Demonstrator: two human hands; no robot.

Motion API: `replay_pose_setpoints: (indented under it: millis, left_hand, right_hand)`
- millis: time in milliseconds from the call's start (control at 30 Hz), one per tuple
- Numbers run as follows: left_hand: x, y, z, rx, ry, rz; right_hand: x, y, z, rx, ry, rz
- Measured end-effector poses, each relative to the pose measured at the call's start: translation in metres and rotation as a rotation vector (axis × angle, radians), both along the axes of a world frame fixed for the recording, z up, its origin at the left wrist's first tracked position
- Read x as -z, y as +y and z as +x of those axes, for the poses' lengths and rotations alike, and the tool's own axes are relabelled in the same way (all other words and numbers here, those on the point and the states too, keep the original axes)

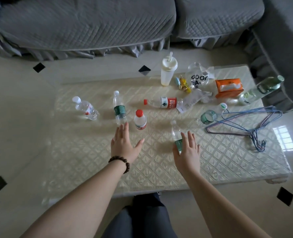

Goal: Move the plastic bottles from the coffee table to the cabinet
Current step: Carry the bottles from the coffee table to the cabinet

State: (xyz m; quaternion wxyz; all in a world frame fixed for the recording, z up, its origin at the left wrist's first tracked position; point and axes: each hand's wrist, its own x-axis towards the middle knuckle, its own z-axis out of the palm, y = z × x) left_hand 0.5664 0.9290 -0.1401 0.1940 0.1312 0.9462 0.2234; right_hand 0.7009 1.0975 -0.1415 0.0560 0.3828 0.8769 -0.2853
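**Both hands spread flat above the coffee table, holding nothing**

The left hand [123,143], a bead bracelet [120,161] on its wrist, has fingers straight and thumb splayed toward 3 o'clock; it grips no bottle. The right hand [187,151] is likewise spread, its thumb side just beside the nearest green-label bottle [176,136], which stands upright; whether skin touches plastic cannot be told.

Just past the left fingertips, at 12 o'clock, stand another green-label bottle [119,109] and, at its 4 o'clock, a short red-capped bottle [140,119]. At 10 o'clock from the left hand a white-capped bottle [86,108] tilts near the coffee table [159,169] edge.

Further on, a red-label bottle [163,102] lies on its side, cap toward 9 o'clock. At 2 o'clock from the right hand sits a green-capped bottle [210,115], touching the wire hangers [248,124].

Along the far edge: a white tumbler with straw [168,71], a clear printed bag [198,76], an orange tissue pack [228,87], and a green-topped glass bottle [262,89].
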Motion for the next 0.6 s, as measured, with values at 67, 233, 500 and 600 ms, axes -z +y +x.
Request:
replay_pose_setpoints:
  millis: [67, 233, 500, 600]
  left_hand:
    - [0.017, 0.018, -0.015, -0.051, -0.023, 0.04]
    - [0.063, 0.054, -0.042, -0.178, -0.017, 0.161]
    - [0.113, 0.084, -0.062, -0.275, -0.029, 0.3]
    - [0.114, 0.092, -0.065, -0.221, 0.004, 0.347]
  right_hand:
    - [0.021, 0.015, -0.011, 0.0, -0.021, -0.012]
    - [0.067, 0.04, -0.03, 0.029, -0.03, -0.037]
    - [0.116, 0.063, -0.033, 0.06, -0.079, -0.074]
    - [0.133, 0.068, -0.034, 0.088, -0.149, -0.104]
